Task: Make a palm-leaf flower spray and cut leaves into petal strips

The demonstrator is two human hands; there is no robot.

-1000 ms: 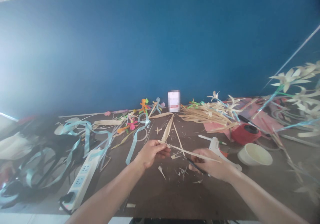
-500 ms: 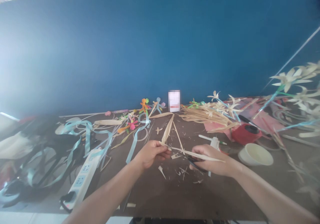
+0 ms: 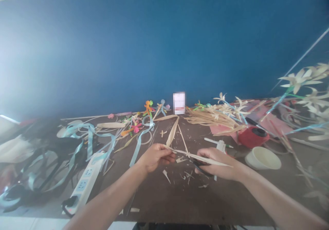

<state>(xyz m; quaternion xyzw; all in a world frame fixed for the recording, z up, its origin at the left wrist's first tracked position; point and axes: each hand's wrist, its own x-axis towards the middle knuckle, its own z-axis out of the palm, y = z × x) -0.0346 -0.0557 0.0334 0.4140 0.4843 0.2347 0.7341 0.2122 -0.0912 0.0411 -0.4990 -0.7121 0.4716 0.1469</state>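
Between thumb and fingers, my left hand (image 3: 158, 158) pinches one end of a pale dried husk strip (image 3: 196, 157). The strip stretches right and lies over my right hand (image 3: 218, 161), its thin tip reaching toward the wrist. My right hand is closed around the black handles of a pair of scissors (image 3: 203, 169); their blades point left under the strip and are hard to make out. A wider husk piece (image 3: 172, 132) stands just beyond my left fingers, beside a thin straw-coloured strip (image 3: 183, 139). Small husk scraps (image 3: 189, 177) are scattered below the hands.
On the brown table (image 3: 174, 202), a white power strip (image 3: 83, 185) and blue ribbon (image 3: 89, 137) lie left. Small colourful figures (image 3: 148, 107) stand at the back. Right are a husk bundle (image 3: 213, 118), a glue gun (image 3: 221, 146), a red object (image 3: 252, 137), a cream cup (image 3: 264, 160) and husk flowers (image 3: 296, 81).
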